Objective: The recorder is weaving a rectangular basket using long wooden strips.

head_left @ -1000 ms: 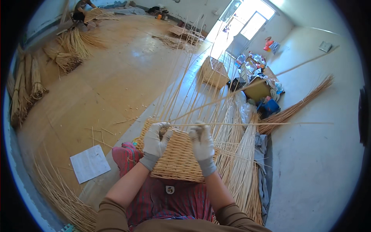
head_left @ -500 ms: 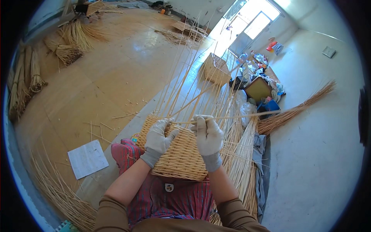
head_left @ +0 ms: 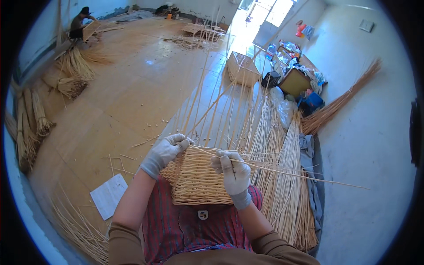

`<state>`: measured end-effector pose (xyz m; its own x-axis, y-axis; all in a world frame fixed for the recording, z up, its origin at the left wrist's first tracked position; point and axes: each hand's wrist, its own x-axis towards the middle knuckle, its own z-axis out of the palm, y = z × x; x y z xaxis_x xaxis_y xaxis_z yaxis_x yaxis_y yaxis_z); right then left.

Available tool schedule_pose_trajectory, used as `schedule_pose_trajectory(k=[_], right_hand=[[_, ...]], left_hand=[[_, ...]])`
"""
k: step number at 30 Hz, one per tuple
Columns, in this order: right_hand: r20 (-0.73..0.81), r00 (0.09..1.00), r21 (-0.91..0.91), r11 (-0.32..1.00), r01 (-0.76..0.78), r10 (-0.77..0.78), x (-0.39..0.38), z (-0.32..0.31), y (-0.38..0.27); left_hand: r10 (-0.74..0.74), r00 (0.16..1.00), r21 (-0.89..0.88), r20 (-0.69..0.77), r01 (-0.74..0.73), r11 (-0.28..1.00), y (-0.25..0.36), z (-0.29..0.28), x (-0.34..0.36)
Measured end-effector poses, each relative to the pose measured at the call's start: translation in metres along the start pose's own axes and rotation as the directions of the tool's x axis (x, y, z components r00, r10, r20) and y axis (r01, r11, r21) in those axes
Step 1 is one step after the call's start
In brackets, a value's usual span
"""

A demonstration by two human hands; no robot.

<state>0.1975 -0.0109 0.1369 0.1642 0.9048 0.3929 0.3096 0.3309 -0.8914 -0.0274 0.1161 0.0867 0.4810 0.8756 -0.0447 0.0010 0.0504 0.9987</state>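
The wicker basket sits on the person's striped lap, its nearer wall above the middle of the lap and its rim tilted away. Long rods rise from the rim and fan out over the floor.

The gloved left hand is closed on the rim at the near wall's upper left corner; whether it also pinches a rod cannot be told. The gloved right hand, in front of the wall's upper right part, grasps a thin weaving rod between thumb and fingers; the free end reaches out to the right.

Judged from the hands, the step in hand is working this rod along the rim. The next move calls for tension from the right hand, a steady left corner, and room for the free end to pass the rods.

Right of the lap, a bundle of pale rods lies on the floor beside grey cloth. A brown bundle leans at the wall. A white sheet lies left of the lap.
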Motion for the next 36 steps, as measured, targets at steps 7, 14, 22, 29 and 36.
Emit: schedule_pose_trajectory(k=[7, 14, 22, 29, 36], right_hand=[[0.03, 0.777, 0.556, 0.636, -0.536, 0.629, 0.009, -0.012, 0.078], [-0.281, 0.885, 0.428, 0.874, -0.231, 0.372, 0.049, 0.026, 0.08], [-0.142, 0.99, 0.265, 0.964, 0.034, 0.004, 0.135, 0.037, 0.07], [0.404, 0.891, -0.074, 0.978, -0.195, 0.208, -0.135, -0.051, 0.089], [0.631, 0.569, -0.687, 0.72, 0.096, 0.527, -0.214, -0.008, 0.099]], left_hand=[[-0.082, 0.996, -0.038, 0.023, 0.082, 0.996, 0.014, 0.005, 0.005], [-0.032, 0.974, -0.086, -0.225, 0.013, 0.996, -0.005, 0.025, 0.01], [0.062, 0.937, 0.046, -0.345, -0.049, 0.998, -0.02, 0.022, 0.017], [-0.034, 0.962, 0.205, -0.272, 0.092, 0.974, 0.001, 0.01, -0.006], [0.141, 0.972, 0.206, -0.188, -0.101, 0.973, -0.007, 0.023, -0.024]])
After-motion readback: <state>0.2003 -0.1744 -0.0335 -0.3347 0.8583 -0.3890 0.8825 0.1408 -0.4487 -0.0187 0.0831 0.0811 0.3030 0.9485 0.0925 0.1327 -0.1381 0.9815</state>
